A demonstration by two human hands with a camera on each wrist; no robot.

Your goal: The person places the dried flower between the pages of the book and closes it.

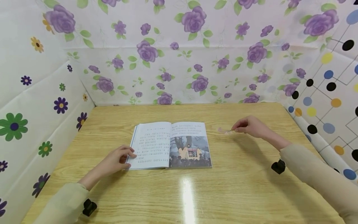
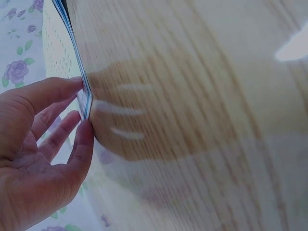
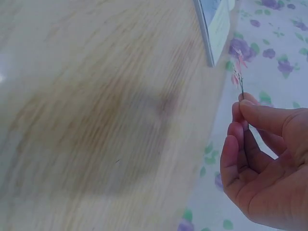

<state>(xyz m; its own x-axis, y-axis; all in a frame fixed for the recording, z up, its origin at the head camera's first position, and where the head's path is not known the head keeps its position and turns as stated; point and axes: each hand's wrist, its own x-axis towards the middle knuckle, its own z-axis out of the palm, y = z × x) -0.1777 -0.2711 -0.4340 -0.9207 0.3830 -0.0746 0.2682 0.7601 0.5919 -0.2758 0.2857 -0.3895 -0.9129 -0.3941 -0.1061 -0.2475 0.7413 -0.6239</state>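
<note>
An open book lies on the wooden table, printed text on its left page and a dark illustration on the lower right page. At its lower left edge, my left hand holds the book's margin between thumb and fingers; the left wrist view shows the fingertips on the page edges. My right hand is to the right of the book, above the table. Between its thumb and fingertips it pinches the thin stem of a small pink flower sprig, whose blossoms point toward the book.
The wooden table carries a bright light reflection near its front. Behind it stands a floral-patterned backdrop, with a flower-print sheet on the left and a dotted sheet on the right. A black wrist device sits by each sleeve.
</note>
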